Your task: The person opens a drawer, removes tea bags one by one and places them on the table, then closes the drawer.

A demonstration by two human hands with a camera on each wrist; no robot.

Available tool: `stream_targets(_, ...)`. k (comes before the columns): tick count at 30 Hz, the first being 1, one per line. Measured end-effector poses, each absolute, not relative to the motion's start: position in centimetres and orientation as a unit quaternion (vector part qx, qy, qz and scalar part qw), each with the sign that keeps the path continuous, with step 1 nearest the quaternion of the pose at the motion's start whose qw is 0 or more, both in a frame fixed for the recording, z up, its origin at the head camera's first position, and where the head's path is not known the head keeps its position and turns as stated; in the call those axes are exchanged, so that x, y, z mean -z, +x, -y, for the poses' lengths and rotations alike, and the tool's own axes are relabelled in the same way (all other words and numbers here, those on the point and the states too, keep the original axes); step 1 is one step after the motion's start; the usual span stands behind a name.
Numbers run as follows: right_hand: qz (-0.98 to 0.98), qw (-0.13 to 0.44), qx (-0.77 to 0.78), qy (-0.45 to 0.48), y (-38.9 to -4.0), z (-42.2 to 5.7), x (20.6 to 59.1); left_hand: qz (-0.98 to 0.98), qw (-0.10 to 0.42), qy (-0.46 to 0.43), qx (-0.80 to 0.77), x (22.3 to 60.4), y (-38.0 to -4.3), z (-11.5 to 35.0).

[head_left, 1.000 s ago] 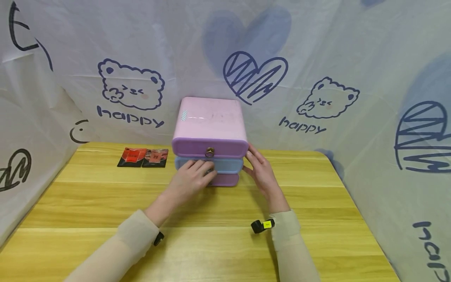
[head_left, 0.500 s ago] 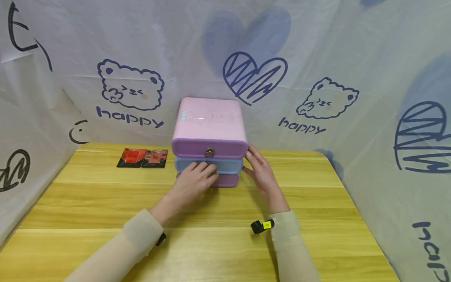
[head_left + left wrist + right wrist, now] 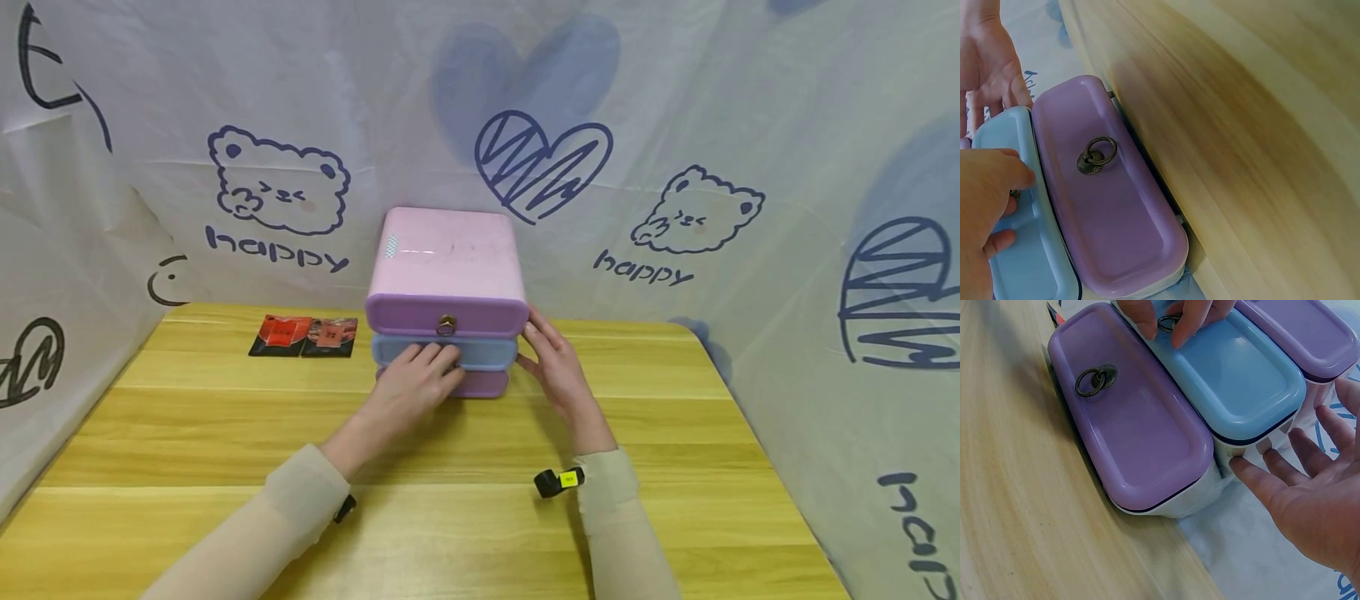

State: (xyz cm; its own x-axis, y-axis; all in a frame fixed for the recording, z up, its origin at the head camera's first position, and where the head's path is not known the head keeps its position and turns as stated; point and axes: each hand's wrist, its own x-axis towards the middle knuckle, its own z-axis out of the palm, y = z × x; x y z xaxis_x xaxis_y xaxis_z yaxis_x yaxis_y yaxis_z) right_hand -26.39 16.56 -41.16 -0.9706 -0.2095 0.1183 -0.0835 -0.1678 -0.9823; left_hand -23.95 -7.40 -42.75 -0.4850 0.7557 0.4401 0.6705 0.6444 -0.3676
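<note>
Across the near part of the bench point(image 3: 465, 542) stretched two pale sleeves point(image 3: 255, 533), with a small black device point(image 3: 551, 482) at the right cuff. Beyond them the left hand point(image 3: 411, 382) was at the front of the blue middle drawer point(image 3: 491, 354), its fingers curled about the ring pull point(image 3: 1160, 324); how firmly they held it could not be told. The right hand point(image 3: 555, 358) had its fingers spread nearly straight, tips touching the side wall by the blue drawer, probably to steady the cabinet point(image 3: 450, 250).

The cabinet stood upright toward the back of the bench, with the blue drawer between a purple bottom drawer point(image 3: 483, 384) and a purple top drawer point(image 3: 487, 317). All three looked closed, and whatever they held was hidden. With a hand at the pull, the moment fitted either the start of drawing the middle drawer out or the end of pushing it in; the views did not settle which. Neither purple drawer was being handled.

Left of the cabinet, two red-and-black packets point(image 3: 281, 336) lay flat side by side, outside the drawers and untouched, so any step with them seemed not in hand. Behind everything hung a printed white cloth point(image 3: 412, 125).
</note>
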Motion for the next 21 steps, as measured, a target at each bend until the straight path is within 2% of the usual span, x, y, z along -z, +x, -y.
stream_targets(21,-0.637,0.032,0.762,-0.112,-26.91,-16.73,42.13,0.845,0.32,-0.427,0.028,42.62,-23.75,7.44)
